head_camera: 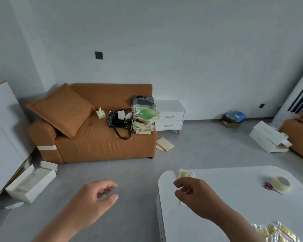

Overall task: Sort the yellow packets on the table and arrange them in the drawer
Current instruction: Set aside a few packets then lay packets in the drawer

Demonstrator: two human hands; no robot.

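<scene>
Pale grey-white walls (182, 41), one black wall plate (99, 55); grey floor (208, 142), light even and soft. A tan sofa (101, 145) stood against the far wall, a loose cushion (61, 109) tilted at its left arm. A white two-drawer nightstand (170, 116) was just beside its right end, and a white cabinet (0, 128) at far left. A white table (234, 198) sat close at lower right; a white box (30, 184) lay on the floor at left, more white boxes (268, 138) at right, near a second tan seat (299, 137).
</scene>
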